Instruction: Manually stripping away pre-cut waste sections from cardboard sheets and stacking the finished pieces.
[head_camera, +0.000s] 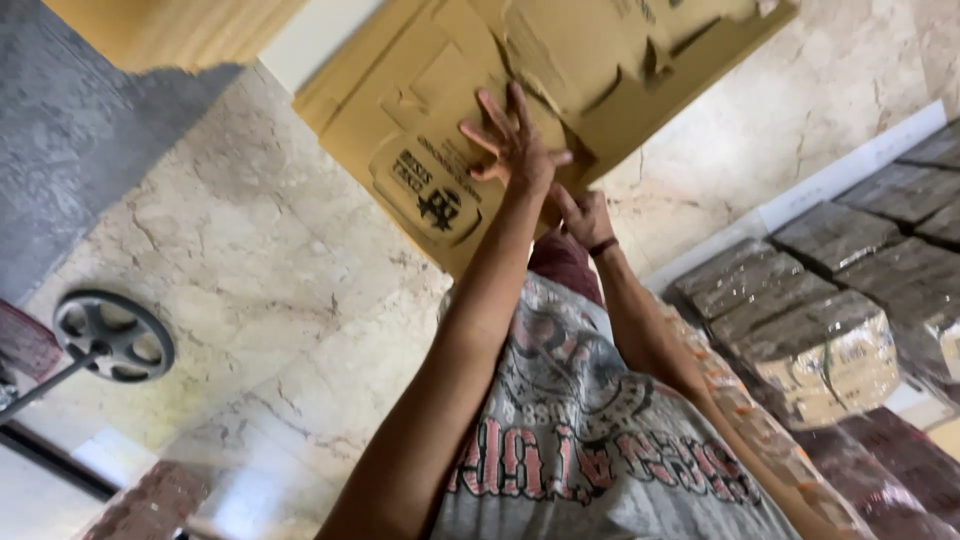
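Two hands meet on one flattened cardboard box (560, 90). I see the left hand (515, 150) spread flat against it, fingers released, steadying; the right hand (583, 218), at the box's lower edge, grips it, apparently bearing weight. Wrapped bundles (825, 350) lie below the box.

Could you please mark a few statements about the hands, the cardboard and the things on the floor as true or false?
1. The left hand lies flat with spread fingers on the flattened cardboard box. True.
2. The right hand wears a dark band at the wrist. True.
3. The cardboard is bright blue. False: it is plain brown.
4. A spoked wheel stands to the left on the marble floor. True.
5. The plastic-wrapped bundles lie to the left of the person. False: they are stacked at the right.
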